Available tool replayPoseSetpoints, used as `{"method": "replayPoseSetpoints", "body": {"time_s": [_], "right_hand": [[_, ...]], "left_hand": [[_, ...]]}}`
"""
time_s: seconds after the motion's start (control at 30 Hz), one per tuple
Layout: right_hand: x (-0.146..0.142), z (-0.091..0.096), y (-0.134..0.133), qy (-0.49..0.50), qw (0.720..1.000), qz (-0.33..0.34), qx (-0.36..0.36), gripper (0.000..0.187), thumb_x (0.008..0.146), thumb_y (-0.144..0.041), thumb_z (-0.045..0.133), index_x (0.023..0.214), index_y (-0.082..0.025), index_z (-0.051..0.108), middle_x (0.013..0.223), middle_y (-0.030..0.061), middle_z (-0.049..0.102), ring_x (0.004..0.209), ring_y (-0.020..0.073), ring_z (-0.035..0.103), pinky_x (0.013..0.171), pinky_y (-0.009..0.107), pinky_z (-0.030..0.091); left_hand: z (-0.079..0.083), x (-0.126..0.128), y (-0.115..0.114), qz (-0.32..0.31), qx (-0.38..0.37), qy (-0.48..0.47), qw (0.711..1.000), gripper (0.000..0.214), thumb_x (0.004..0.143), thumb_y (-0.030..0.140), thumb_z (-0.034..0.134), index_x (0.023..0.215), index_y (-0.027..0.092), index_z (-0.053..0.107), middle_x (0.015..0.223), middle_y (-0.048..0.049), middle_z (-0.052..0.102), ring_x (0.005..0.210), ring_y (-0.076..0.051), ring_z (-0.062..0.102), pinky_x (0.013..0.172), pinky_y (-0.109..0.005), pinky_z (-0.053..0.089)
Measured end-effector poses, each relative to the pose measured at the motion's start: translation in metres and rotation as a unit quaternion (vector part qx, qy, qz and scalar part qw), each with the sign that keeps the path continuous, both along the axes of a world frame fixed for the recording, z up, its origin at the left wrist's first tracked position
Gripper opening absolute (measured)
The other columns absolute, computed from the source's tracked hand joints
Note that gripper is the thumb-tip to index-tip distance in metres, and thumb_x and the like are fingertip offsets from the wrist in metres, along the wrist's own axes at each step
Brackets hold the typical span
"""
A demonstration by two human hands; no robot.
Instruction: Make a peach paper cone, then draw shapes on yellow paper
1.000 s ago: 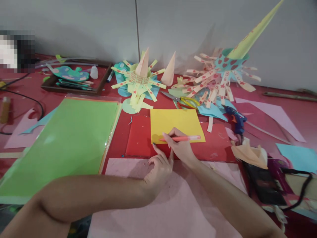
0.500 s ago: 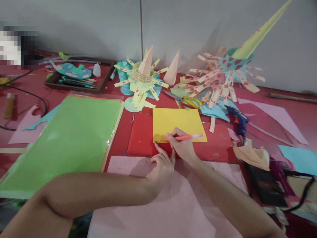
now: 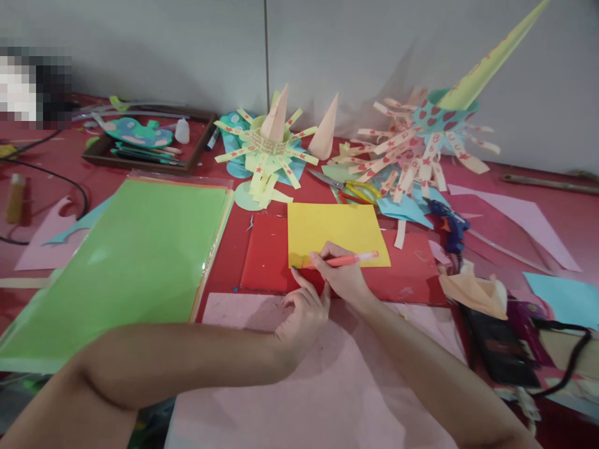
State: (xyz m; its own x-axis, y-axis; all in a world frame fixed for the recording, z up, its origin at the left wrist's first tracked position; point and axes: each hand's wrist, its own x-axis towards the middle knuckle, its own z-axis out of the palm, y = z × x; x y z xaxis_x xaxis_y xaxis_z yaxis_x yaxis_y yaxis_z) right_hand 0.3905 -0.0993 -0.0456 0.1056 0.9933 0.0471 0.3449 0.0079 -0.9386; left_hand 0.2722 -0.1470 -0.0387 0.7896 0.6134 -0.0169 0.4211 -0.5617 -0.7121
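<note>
My right hand (image 3: pixel 340 275) grips an orange pen (image 3: pixel 344 260), its tip touching the lower left part of a yellow sheet (image 3: pixel 334 227). The yellow sheet lies on a red mat (image 3: pixel 266 255). My left hand (image 3: pixel 303 316) rests beside the right one on the red mat's near edge, index finger stretched out to the yellow sheet's lower left corner, the other fingers curled. Both forearms lie over a large pink sheet (image 3: pixel 322 386).
A stack of coloured paper with green on top (image 3: pixel 131 262) lies at left. Behind stand paper cone crafts (image 3: pixel 274 143) (image 3: pixel 423 140), scissors (image 3: pixel 349 187), a blue glue gun (image 3: pixel 449 224) and a tray (image 3: pixel 140 146). Cables, a black device (image 3: pixel 498 349) and paper scraps sit at right.
The view shifted slightly. The hands and the pen stay almost in the same place on the yellow sheet.
</note>
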Motion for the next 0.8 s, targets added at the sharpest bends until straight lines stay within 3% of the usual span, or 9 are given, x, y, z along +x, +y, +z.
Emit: {"method": "replayPoseSetpoints", "body": {"time_s": [0.2, 0.5, 0.8], "right_hand": [[0.0004, 0.0032, 0.0011, 0.029, 0.999, -0.039, -0.011, 0.032, 0.079, -0.030, 0.053, 0.053, -0.021, 0.036, 0.043, -0.0077, 0.039, 0.042, 0.0074, 0.037, 0.046, 0.022, 0.033], [0.0007, 0.0023, -0.0002, 0.016, 0.999, -0.006, -0.028, 0.031, 0.079, -0.031, 0.054, 0.054, -0.021, 0.038, 0.044, -0.0071, 0.042, 0.042, 0.0081, 0.040, 0.047, 0.022, 0.035], [0.0001, 0.0037, -0.0023, 0.005, 0.999, -0.032, -0.003, 0.031, 0.081, -0.035, 0.052, 0.056, -0.021, 0.041, 0.045, -0.0067, 0.044, 0.043, 0.0079, 0.042, 0.047, 0.021, 0.035]], "left_hand": [[-0.0017, -0.0003, -0.0002, 0.001, 0.010, 0.002, 1.000, 0.057, 0.076, 0.010, 0.040, 0.133, 0.010, 0.033, 0.098, -0.0217, 0.066, 0.044, -0.013, 0.052, 0.043, -0.027, 0.036], [-0.0014, 0.0008, -0.0002, 0.000, -0.003, -0.009, 1.000, 0.055, 0.078, 0.011, 0.038, 0.133, 0.010, 0.033, 0.098, -0.0231, 0.065, 0.045, -0.015, 0.053, 0.043, -0.029, 0.037], [-0.0015, 0.0001, 0.0002, -0.003, -0.009, -0.028, 1.000, 0.054, 0.078, 0.011, 0.039, 0.132, 0.011, 0.035, 0.097, -0.0221, 0.066, 0.044, -0.014, 0.052, 0.042, -0.027, 0.036]]}}
